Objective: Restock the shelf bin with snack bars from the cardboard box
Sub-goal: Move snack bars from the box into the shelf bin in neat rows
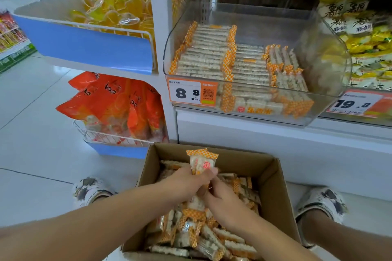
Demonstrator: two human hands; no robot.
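Both hands' fingers curl over the cardboard box (pixel 273 178): left hand (pixel 191 180) gripping upright snack bars (pixel 202 162), right hand (pixel 222 201) pinching their base.

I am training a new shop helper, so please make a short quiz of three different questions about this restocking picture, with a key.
1. True or false: the left hand holds snack bars upright above the cardboard box.
2. Which price tag is on the clear shelf bin with the matching bars? A) 8.8 B) 19.8 C) 5.5
3. Fill in: the right hand is low, inside the ____.

Key: 1 true; 2 A; 3 cardboard box.
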